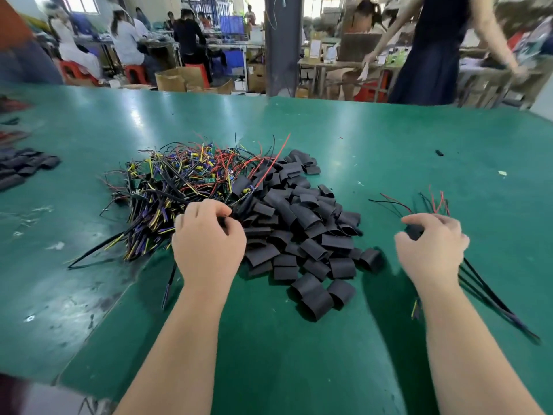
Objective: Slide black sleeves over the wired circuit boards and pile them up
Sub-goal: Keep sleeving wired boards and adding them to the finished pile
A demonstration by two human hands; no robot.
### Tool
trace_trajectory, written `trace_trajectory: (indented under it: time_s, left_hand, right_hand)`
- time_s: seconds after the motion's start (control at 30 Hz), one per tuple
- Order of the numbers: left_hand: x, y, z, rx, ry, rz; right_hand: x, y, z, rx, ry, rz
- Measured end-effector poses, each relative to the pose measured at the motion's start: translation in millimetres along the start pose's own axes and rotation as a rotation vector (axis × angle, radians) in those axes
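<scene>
A tangled heap of wired circuit boards [182,181] with red, yellow and black leads lies mid-table. Beside it on the right spreads a pile of short black sleeves [302,223]. My left hand [208,241] sits where the two heaps meet, its curled fingers pinching a black wire at the edge of the boards. My right hand [431,244] is off to the right, curled round a sleeved board [414,232]. Red and black leads fan out beyond its fingers, and long black wires [490,298] trail from under the hand toward the near right.
The green table [389,151] carries a second small group of black sleeves [24,167] at the far left edge and a stray black bit [439,153] at the right. People work at benches beyond the far edge; one stands at the back right.
</scene>
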State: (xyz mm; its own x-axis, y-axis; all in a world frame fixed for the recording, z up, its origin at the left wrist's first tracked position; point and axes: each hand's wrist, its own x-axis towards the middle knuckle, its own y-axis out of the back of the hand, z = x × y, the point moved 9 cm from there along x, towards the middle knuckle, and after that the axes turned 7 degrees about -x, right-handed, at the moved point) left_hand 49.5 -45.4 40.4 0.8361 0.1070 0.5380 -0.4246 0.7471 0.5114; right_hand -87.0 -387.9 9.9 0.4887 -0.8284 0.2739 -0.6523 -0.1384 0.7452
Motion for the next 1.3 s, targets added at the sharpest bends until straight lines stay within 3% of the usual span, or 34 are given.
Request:
trace_trajectory:
  time_s: [0.13, 0.23, 0.37, 0.43, 0.57, 0.7, 0.8, 1.0, 1.07, 1.2, 1.3]
  left_hand:
    - [29.6, 12.9, -13.6, 0.249, 0.025, -0.005]
    - [44.0, -4.8, -16.6, 0.454, -0.033, -0.193]
    - [42.0, -35.3, 2.5, 0.702, -0.281, -0.36]
    - [42.2, -48.3, -2.3, 0.799, -0.286, -0.53]
    - [50.9, -50.0, -18.6, 0.625, -0.14, -0.801]
    - [48.3, -37.2, -14.3, 0.493, -0.182, -0.914]
    - [57.7, -26.9, -5.9, 0.408, -0.238, -0.799]
    - [74.5, 24.7, 43.2, 0.143, -0.411, -0.171]
    - [74.6, 38.2, 55.7, 0.08, -0.413, -0.042]
    - [70.0, 52.8, 83.5, -0.171, -0.462, 0.01]
    - [59.3, 56.7, 104.8, -0.495, -0.422, -0.072]
  right_hand:
    - [-5.8, -6.2, -11.6, 0.009, 0.06, -0.063]
    - [-6.9, -5.6, -12.5, 0.023, 0.049, -0.094]
    - [-8.6, -4.8, -16.0, 0.045, 0.057, -0.131]
    - [-9.5, -4.9, -17.2, 0.052, 0.066, -0.142]
    - [-9.6, -6.4, -15.6, 0.089, 0.046, -0.152]
    - [-7.8, -9.4, -16.4, 0.12, 0.059, -0.147]
    - [-8.2, -10.9, -18.4, 0.126, 0.07, -0.144]
    - [-17.4, -12.4, -29.7, 0.114, 0.121, -0.149]
    - [-22.5, -14.0, -36.7, 0.095, 0.171, -0.146]
    - [-31.4, -15.2, -48.9, 0.127, 0.227, -0.148]
    - [-45.1, -18.1, -65.4, 0.402, 0.239, -0.277]
